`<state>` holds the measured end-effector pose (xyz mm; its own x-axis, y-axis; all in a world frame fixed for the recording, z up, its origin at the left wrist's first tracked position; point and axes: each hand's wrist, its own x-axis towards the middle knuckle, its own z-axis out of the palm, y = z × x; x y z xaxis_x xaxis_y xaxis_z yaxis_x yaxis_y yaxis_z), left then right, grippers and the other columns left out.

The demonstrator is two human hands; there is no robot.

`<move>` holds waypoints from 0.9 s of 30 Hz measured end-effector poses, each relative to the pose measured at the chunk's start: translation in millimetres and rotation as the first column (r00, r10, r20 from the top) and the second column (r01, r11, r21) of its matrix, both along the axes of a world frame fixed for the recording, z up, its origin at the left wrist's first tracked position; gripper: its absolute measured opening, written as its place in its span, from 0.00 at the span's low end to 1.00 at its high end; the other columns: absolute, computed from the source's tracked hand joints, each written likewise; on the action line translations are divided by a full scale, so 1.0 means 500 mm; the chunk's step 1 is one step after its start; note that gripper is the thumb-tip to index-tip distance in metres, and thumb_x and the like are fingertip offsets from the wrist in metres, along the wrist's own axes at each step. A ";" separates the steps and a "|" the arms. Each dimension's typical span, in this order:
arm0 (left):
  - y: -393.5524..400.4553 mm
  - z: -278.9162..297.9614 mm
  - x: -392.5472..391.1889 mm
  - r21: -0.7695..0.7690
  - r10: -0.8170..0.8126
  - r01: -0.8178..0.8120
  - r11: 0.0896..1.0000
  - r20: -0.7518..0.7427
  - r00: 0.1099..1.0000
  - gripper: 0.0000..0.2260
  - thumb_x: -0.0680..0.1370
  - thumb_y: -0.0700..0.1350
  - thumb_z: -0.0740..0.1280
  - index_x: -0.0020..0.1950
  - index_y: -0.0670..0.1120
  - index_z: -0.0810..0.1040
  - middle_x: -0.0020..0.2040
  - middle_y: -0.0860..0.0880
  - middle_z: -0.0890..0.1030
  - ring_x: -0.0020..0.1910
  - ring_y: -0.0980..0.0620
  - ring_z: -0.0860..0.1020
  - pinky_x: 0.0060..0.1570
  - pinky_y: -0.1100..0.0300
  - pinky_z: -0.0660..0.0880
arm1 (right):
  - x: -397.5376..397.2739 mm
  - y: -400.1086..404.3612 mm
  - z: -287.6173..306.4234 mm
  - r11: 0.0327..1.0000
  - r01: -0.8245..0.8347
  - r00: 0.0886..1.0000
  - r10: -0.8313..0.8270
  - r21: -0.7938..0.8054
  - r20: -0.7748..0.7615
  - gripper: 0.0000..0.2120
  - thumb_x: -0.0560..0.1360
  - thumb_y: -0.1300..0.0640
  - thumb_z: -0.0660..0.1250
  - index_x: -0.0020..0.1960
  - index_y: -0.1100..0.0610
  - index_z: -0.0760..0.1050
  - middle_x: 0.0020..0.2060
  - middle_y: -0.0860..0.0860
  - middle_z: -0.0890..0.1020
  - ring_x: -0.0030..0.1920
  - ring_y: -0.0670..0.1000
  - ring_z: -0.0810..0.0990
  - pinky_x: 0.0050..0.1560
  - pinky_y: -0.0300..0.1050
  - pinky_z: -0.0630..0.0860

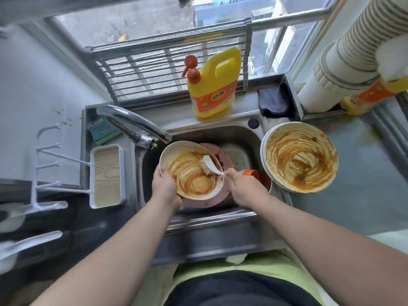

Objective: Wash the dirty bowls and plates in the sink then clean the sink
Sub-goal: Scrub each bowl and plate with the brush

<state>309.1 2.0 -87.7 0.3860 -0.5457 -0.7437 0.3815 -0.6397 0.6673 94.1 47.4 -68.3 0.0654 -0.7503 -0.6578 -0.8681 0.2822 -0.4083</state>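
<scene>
- A white bowl (191, 170), smeared inside with orange-brown sauce, is held tilted over the sink (254, 138), just under the tap (132, 122)
- The bowl's near-left rim is gripped by the left hand (164, 184), thumb curled over the edge and fingers hidden beneath
- A white-handled brush (209, 167) is pinched at its handle end by the curled fingers of the right hand (242, 188), with the bristles pressed onto the bowl's inner wall
- The step in hand is judged to be scrubbing; no running water is seen, so the sauce would likely be loosened better if the bowl were wetted and soap taken from the yellow detergent bottle (213, 85) behind the sink
- The bowl should be turned by the rim so that every streak is brought under the bristles
- A pinkish plate (223, 160) lies in the basin directly under the bowl, and something orange (250, 173) shows beside the right hand; what it is cannot be told
- A second, larger dirty bowl (299, 157) rests on the sink's right edge, near the brush arm, and could be knocked by a wide stroke
- A green sponge (103, 131) lies left of the tap, a dark cloth (273, 100) at the back right, and a white tray (108, 175) on the left counter
</scene>
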 end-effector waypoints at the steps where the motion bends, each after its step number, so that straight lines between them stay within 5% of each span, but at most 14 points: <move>1: -0.009 0.004 0.009 0.000 0.011 -0.011 1.000 -0.008 1.000 0.14 0.89 0.53 0.53 0.67 0.56 0.76 0.60 0.45 0.82 0.57 0.41 0.83 0.56 0.33 0.81 | -0.021 0.013 0.001 1.000 0.013 1.000 -0.013 0.023 -0.007 0.15 0.87 0.52 0.52 0.72 0.45 0.67 0.55 0.59 0.83 0.54 0.64 0.83 0.55 0.58 0.80; 7: 0.000 0.006 -0.012 0.025 0.024 -0.022 0.999 -0.058 0.998 0.15 0.88 0.56 0.52 0.72 0.60 0.72 0.65 0.45 0.81 0.62 0.37 0.82 0.55 0.25 0.77 | 0.081 0.065 0.046 0.999 -0.023 0.963 0.031 -0.033 0.269 0.17 0.86 0.47 0.51 0.73 0.36 0.67 0.57 0.57 0.83 0.56 0.62 0.81 0.59 0.54 0.77; 12: -0.009 0.012 0.031 0.038 0.058 -0.055 0.998 -0.080 0.995 0.16 0.89 0.56 0.51 0.73 0.61 0.71 0.65 0.45 0.80 0.60 0.37 0.82 0.51 0.25 0.78 | -0.028 0.015 -0.004 0.997 -0.061 0.998 0.061 -0.042 0.017 0.16 0.87 0.46 0.49 0.71 0.33 0.65 0.50 0.49 0.82 0.41 0.53 0.79 0.39 0.50 0.76; 16: 0.006 0.025 0.008 0.052 -0.068 0.074 0.996 -0.116 0.991 0.16 0.89 0.57 0.50 0.72 0.60 0.71 0.61 0.44 0.81 0.57 0.38 0.83 0.47 0.29 0.81 | 0.022 -0.027 -0.002 0.997 0.058 0.998 -0.056 -0.058 0.042 0.10 0.86 0.45 0.49 0.63 0.39 0.67 0.54 0.58 0.83 0.50 0.62 0.80 0.54 0.60 0.80; 21: -0.011 0.018 0.009 0.024 0.031 -0.030 0.999 -0.057 0.998 0.16 0.89 0.56 0.52 0.75 0.59 0.69 0.66 0.44 0.80 0.59 0.39 0.82 0.56 0.29 0.79 | 0.115 0.059 0.043 0.995 -0.030 0.968 0.051 -0.091 0.245 0.16 0.86 0.50 0.53 0.72 0.39 0.67 0.58 0.60 0.84 0.58 0.64 0.81 0.58 0.56 0.77; 27: -0.019 0.018 0.043 -0.026 -0.110 0.110 0.994 0.010 0.994 0.15 0.89 0.53 0.51 0.71 0.57 0.73 0.60 0.47 0.81 0.56 0.45 0.83 0.44 0.46 0.85 | -0.064 0.037 0.009 0.997 -0.066 0.994 0.062 -0.038 -0.085 0.17 0.86 0.44 0.49 0.74 0.33 0.62 0.53 0.57 0.84 0.50 0.64 0.82 0.49 0.57 0.80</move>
<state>330.8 -7.6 -78.4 0.3284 -0.6045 -0.7257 0.3041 -0.6597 0.6872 61.9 65.8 -63.8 0.0600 -0.7729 -0.6317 -0.9155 0.2096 -0.3434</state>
